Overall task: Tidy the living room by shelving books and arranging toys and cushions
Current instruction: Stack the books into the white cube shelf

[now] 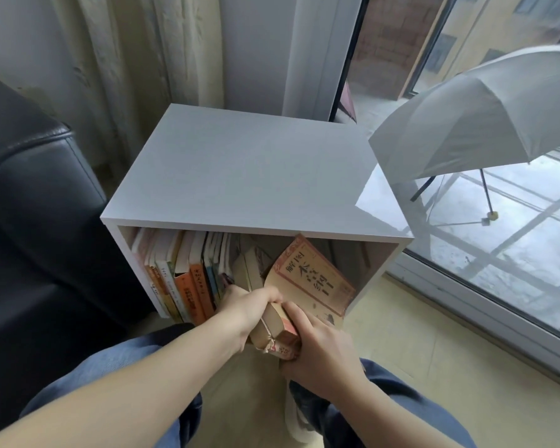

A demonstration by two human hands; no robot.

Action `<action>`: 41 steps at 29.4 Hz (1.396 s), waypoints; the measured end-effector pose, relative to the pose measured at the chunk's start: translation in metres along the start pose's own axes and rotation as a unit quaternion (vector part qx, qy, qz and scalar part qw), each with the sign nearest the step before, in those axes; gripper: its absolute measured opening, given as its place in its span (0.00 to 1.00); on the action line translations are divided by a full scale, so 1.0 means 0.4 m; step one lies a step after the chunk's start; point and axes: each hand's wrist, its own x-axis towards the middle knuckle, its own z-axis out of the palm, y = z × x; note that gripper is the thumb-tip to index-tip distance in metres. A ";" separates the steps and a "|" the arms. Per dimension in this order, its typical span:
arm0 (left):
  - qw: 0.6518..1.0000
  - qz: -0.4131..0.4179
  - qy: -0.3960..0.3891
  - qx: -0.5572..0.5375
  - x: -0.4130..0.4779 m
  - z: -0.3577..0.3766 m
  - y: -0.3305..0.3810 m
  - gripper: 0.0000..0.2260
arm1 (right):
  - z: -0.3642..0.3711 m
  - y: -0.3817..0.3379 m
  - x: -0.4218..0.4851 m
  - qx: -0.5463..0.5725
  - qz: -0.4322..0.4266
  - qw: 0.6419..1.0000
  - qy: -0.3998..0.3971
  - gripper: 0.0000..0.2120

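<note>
Soft gray daylight comes in from the big window (514,247) on my right and makes a shiny white patch on the near right corner of the shelf box (240,163), while the inside, where the books (181,279) stand, is in shadow. The black sofa (29,205) on my left is very dark. The picture is a little soft all over, but the tan book (314,286) I hold shows its big letters clear, my arms (143,367) look big and fuzzy, and straight lines bend near the edges.
</note>
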 end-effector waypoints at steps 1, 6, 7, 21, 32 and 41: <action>1.000 -0.007 -0.002 -0.007 -0.005 0.004 -0.003 0.19 | -0.001 0.002 -0.007 0.004 -0.001 1.000 -0.001 0.33; 0.998 -0.047 -0.011 -0.046 -0.018 0.023 -0.010 0.20 | -0.016 0.015 -0.013 0.074 0.016 0.997 -0.016 0.30; 0.998 -0.048 -0.012 -0.043 -0.019 0.025 -0.012 0.21 | -0.016 0.019 -0.013 0.080 0.016 0.997 -0.015 0.30; 0.991 0.070 -0.049 0.104 -0.043 0.088 0.003 0.41 | 0.002 0.109 -0.076 0.108 0.027 0.991 0.078 0.27; 0.989 0.057 -0.088 0.108 -0.026 0.080 0.028 0.31 | 0.010 0.115 -0.062 0.066 -0.024 0.993 0.099 0.28; 0.999 0.044 0.022 0.022 0.001 0.073 0.026 0.21 | -0.005 0.083 -0.051 -0.012 -0.093 0.989 0.112 0.26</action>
